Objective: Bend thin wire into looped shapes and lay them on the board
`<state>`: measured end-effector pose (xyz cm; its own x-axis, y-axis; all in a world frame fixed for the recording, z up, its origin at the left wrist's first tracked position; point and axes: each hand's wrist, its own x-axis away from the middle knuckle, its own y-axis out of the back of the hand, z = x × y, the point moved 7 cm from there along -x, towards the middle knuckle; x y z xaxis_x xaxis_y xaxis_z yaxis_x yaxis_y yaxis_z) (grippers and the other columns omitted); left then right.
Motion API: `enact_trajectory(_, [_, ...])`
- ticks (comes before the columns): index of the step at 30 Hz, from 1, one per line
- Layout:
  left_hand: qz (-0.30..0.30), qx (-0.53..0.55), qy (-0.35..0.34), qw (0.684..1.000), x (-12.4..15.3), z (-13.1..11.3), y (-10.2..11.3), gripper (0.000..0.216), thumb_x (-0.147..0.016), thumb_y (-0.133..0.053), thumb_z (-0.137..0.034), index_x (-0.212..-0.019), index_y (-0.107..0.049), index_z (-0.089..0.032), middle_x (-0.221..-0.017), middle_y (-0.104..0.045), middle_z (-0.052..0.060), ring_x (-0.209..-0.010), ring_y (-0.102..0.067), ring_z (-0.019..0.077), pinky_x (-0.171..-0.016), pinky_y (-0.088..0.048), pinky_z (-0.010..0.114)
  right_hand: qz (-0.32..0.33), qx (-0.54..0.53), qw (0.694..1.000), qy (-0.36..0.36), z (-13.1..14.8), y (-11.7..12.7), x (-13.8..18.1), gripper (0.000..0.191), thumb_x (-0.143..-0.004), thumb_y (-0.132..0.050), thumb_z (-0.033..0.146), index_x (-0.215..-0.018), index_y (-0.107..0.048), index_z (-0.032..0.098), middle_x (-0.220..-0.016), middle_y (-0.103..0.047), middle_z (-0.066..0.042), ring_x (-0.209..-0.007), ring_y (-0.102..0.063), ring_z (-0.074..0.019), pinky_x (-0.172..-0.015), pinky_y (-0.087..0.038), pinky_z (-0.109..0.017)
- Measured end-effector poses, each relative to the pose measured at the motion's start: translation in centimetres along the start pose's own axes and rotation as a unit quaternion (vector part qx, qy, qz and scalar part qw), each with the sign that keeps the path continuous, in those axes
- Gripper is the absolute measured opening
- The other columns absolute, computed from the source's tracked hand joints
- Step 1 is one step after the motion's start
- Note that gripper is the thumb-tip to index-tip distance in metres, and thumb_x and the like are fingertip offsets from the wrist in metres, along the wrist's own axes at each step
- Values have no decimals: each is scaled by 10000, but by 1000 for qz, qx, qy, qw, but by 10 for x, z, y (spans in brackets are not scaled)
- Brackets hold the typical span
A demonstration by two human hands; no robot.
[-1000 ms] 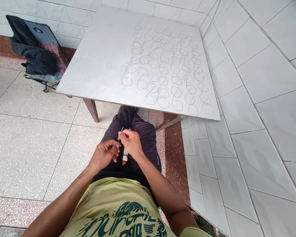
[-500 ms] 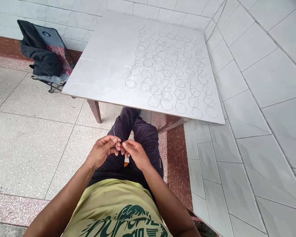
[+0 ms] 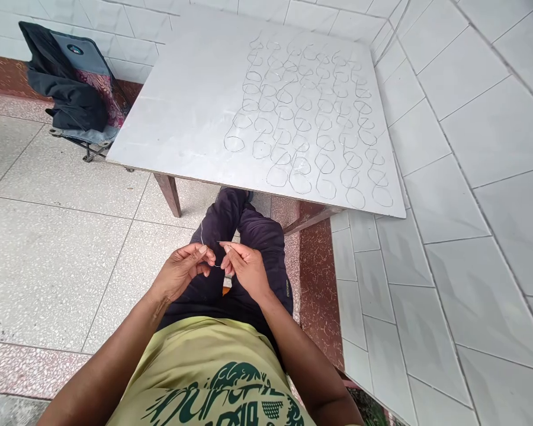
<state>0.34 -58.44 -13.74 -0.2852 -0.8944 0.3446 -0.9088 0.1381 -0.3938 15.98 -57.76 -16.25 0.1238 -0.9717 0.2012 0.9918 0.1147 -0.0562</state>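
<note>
A thin, pale wire [image 3: 201, 231] rises in a slight curve from the pinched thumb and fingertips of my left hand [image 3: 186, 266]. Its lower part spans the small gap to my right hand [image 3: 247, 269], whose thumb and fingers are also closed on it. Both hands are held above my lap, with their fingertips apart. Where the wire runs inside the fingers is hidden. In front of me, many thin looped wires [image 3: 234, 144] lie in rows over the right part of the white tabletop [image 3: 169, 112].
The table's near edge crosses just beyond my hands, above my legs; a wooden leg [image 3: 167, 194] supports it. A folding chair [image 3: 95, 89] with dark cloth [image 3: 66, 83] on it stands at the left. A tiled wall [image 3: 462, 177] closes off the right side.
My right hand has turned and drawn slightly away from my left, and a short stretch of wire now shows between them. The view has shifted slightly.
</note>
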Motion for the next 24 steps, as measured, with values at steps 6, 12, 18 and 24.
enact_trajectory(6, [-88,-218,-62,970,0,-6,3,361,-914,-699,-457,-1117,-722,-159,-889,-721,63,-709,-670,161,-565,-527,255,-53,192,973,119,11,-1,1,330,-1036,-495,306,-1196,-758,188,-683,-696,-4,-599,-643,-137,-658,-534,-259])
enact_trajectory(12, [-81,-293,-70,950,-2,4,3,353,-948,-629,-402,-1193,-694,-155,-827,-709,42,-669,-671,157,-576,-555,266,-38,272,944,182,17,-4,2,356,-1040,-442,222,-1216,-746,164,-703,-715,-22,-641,-681,-158,-718,-553,-273])
enact_trajectory(18, [-71,-426,-116,895,1,-10,-3,307,-999,-557,-387,-1173,-696,-176,-772,-696,23,-660,-656,157,-608,-528,268,-5,317,925,211,20,-7,3,367,-1057,-420,217,-1244,-728,145,-836,-764,-78,-763,-728,-190,-810,-581,-302])
enact_trajectory(24, [-40,-625,-226,746,7,-22,-15,297,-1047,-452,-316,-843,-623,-183,-709,-628,26,-617,-561,143,-628,-421,279,27,323,924,201,14,-14,3,347,-1075,-440,250,-1264,-715,155,-813,-758,-65,-765,-730,-189,-809,-584,-299])
